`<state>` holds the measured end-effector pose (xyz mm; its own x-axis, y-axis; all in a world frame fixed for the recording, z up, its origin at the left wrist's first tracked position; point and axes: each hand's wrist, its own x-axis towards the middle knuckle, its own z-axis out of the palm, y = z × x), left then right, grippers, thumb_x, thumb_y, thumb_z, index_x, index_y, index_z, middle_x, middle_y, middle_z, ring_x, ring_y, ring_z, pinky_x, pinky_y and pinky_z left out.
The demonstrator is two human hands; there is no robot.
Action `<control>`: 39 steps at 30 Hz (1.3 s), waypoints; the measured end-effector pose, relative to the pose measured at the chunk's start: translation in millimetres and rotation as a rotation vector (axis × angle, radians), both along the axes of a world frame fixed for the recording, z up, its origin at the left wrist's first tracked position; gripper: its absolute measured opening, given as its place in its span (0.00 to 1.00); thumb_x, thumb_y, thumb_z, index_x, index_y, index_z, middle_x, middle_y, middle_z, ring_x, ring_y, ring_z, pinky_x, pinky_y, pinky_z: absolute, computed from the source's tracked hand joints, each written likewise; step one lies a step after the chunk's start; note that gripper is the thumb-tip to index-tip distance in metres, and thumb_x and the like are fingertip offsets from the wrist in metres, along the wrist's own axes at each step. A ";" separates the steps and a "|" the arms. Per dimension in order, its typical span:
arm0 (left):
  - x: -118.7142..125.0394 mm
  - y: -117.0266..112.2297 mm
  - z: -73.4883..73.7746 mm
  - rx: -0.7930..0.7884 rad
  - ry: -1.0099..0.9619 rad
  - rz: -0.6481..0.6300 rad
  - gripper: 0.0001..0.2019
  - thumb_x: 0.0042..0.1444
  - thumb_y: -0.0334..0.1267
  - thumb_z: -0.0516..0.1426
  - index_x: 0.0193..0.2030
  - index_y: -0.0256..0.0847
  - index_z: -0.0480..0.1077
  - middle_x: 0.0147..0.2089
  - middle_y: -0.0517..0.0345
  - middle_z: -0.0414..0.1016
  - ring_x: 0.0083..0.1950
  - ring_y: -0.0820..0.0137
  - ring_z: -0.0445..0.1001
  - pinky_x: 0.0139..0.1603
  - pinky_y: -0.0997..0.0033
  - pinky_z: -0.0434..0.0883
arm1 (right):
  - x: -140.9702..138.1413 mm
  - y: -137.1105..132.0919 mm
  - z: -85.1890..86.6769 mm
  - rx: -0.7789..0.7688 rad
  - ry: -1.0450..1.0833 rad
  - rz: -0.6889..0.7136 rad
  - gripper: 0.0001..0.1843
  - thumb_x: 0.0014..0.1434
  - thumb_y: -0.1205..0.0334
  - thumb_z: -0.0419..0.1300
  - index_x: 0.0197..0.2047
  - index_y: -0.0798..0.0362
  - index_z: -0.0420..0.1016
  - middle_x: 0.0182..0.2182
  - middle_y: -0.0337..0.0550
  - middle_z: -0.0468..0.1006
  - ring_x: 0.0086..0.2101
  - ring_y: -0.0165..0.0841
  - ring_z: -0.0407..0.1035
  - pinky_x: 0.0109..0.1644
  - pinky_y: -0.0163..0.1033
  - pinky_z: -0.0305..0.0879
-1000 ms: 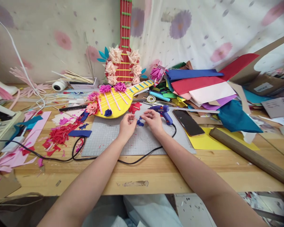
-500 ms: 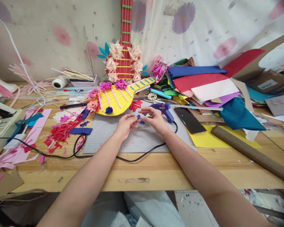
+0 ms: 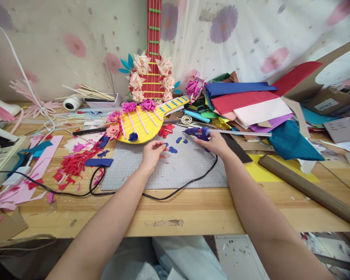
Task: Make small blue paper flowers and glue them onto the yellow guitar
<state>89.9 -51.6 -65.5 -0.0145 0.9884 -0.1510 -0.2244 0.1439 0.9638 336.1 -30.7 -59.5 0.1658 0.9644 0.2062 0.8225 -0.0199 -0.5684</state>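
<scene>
My left hand hovers over the grey cutting mat, its fingers pinched on a small blue paper piece. More blue paper petals lie on the mat just beside it. My right hand is wrapped round the handle of the blue glue gun, whose black cord trails across the mat. Just beyond the mat lies a yellow paper guitar with pink and purple paper flowers.
A tall red paper guitar leans on the wall. Stacked coloured paper sheets fill the right. Red and pink scraps cover the left. A dark wooden rod lies at the right, a power strip at the left.
My right hand left the blue petals and moved right onto the glue gun, covering the phone. My left hand stayed near the petals.
</scene>
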 end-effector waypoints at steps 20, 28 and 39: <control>-3.3 7.6 -11.8 0.038 0.039 0.158 0.06 0.44 0.31 0.60 0.29 0.36 0.66 0.25 0.62 0.69 0.27 0.72 0.74 0.19 0.77 0.71 | -58.7 -24.7 3.9 -0.118 0.401 0.364 0.21 0.46 0.42 0.61 0.27 0.54 0.73 0.23 0.41 0.74 0.24 0.29 0.64 0.28 0.35 0.60; -2.0 8.3 -14.8 0.070 0.087 0.158 0.05 0.45 0.30 0.58 0.30 0.36 0.66 0.27 0.60 0.70 0.28 0.70 0.75 0.18 0.75 0.71 | -55.6 -25.8 5.9 -0.128 0.375 0.370 0.20 0.47 0.43 0.61 0.28 0.54 0.73 0.23 0.41 0.73 0.24 0.29 0.64 0.28 0.35 0.59; -2.5 7.7 -17.2 0.096 0.096 0.149 0.05 0.46 0.31 0.59 0.30 0.37 0.67 0.27 0.60 0.70 0.28 0.72 0.75 0.18 0.78 0.71 | -55.4 -25.8 7.1 -0.129 0.347 0.345 0.19 0.47 0.44 0.61 0.25 0.53 0.70 0.20 0.38 0.70 0.22 0.28 0.62 0.27 0.35 0.60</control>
